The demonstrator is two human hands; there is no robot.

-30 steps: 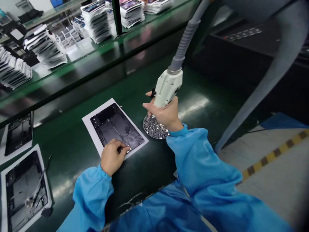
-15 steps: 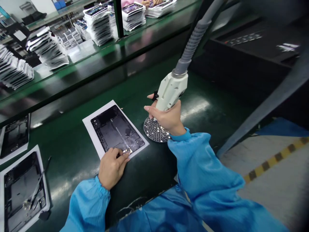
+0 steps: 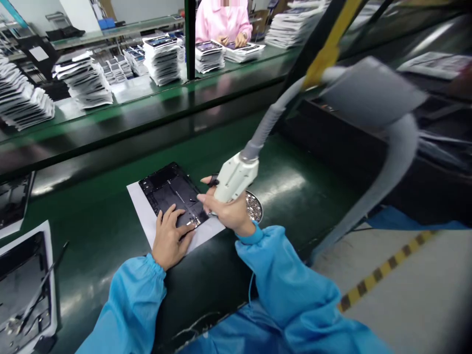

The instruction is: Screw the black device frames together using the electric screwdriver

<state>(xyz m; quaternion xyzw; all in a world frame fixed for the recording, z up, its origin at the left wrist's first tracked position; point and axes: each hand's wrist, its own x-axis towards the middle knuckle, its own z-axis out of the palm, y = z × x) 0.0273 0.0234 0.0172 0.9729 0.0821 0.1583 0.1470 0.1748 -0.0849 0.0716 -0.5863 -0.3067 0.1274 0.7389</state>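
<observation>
A black tablet housing [image 3: 180,194] lies on a white sheet [image 3: 143,214], its inside facing up. My left hand [image 3: 171,238] rests on its near left part with the fingers spread, the thumb touching a small circuit board [image 3: 193,223] at the near edge. Closed around a white powered screwdriver [image 3: 236,177] on a grey corrugated hose, my right hand [image 3: 232,211] is over the housing's right side. The tool's tip is hidden behind my fingers. Beside that hand, partly covered by it, sits a round dish [image 3: 254,206] of small metal screws.
More opened housings [image 3: 22,290] lie at the left, one with a thin dark tool [image 3: 42,285] across it. Paper-wrapped stacks [image 3: 83,81] stand on the raised shelf beyond. A co-worker in pink [image 3: 223,22] sits behind it. A thick grey hose [image 3: 383,172] arcs at the right.
My right hand has brought the screwdriver left from above the dish to the housing. My left fingers have spread from a curled pose. The housing covers more of the sheet's far edge.
</observation>
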